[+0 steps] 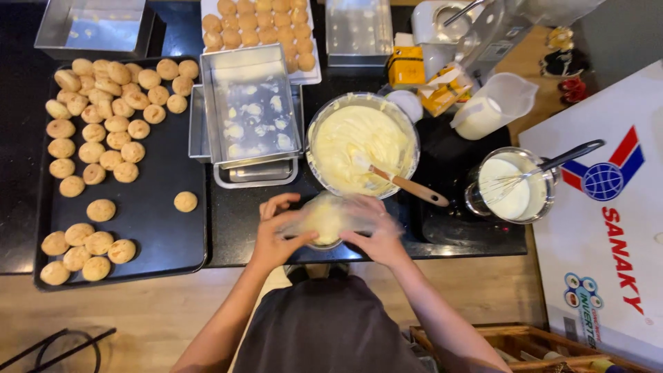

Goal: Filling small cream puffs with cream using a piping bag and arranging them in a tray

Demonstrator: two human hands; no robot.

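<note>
My left hand (275, 231) and my right hand (376, 231) both hold a clear plastic bag of pale cream (324, 217) over a small container at the counter's near edge. The right hand is blurred. Just behind the bag stands a large glass bowl of yellow cream (362, 141) with a wooden-handled spatula (407, 185) resting in it.
A black tray (159, 228) on the left carries several round baked puffs (97, 138). Metal rectangular pans (252, 103) sit at the centre, more puffs on a white tray (259, 27) behind. To the right stand a glass jar with a whisk (514, 186), a white jug (494, 107) and a white appliance (608, 214).
</note>
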